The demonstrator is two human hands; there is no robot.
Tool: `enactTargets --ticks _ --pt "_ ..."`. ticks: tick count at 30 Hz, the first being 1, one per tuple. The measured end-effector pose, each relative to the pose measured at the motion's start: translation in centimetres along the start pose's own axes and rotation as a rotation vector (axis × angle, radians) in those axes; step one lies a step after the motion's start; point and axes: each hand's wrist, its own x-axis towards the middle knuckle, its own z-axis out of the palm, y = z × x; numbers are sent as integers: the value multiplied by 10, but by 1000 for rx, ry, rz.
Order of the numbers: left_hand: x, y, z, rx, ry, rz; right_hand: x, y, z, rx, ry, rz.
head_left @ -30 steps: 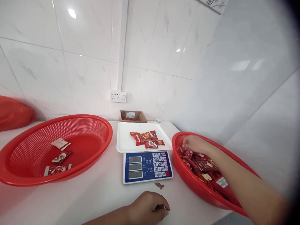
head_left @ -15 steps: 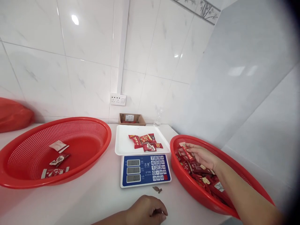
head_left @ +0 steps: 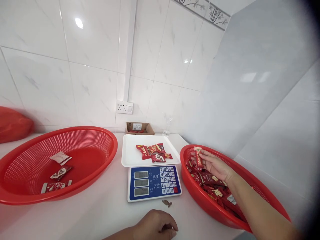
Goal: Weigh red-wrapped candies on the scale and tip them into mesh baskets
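Observation:
My right hand is over the right red basket, which is full of red snack packets, and it pinches one red snack packet lifted above the pile. My left hand rests on the white counter near the front edge with its fingers curled; what is under them is hidden. Between the baskets stands a blue digital scale with a white tray holding several red packets. A large red basket on the left holds three packets.
A small brown scrap lies on the counter before the scale. A cardboard box and a clear bottle stand at the tiled back wall under a power socket. A red bag sits far left.
My right hand went from digging palm-down in the right basket to lifting a red packet clear of the pile. My left hand stayed put.

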Motion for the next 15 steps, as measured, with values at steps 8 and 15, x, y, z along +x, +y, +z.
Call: enactTargets --ticks 8,15 --pt "0 -2 2 8 13 -2 0 1 -1 -26 35 -34" --pt "-1 -3 3 -17 24 -4 -2 -1 0 -56 71 -68"
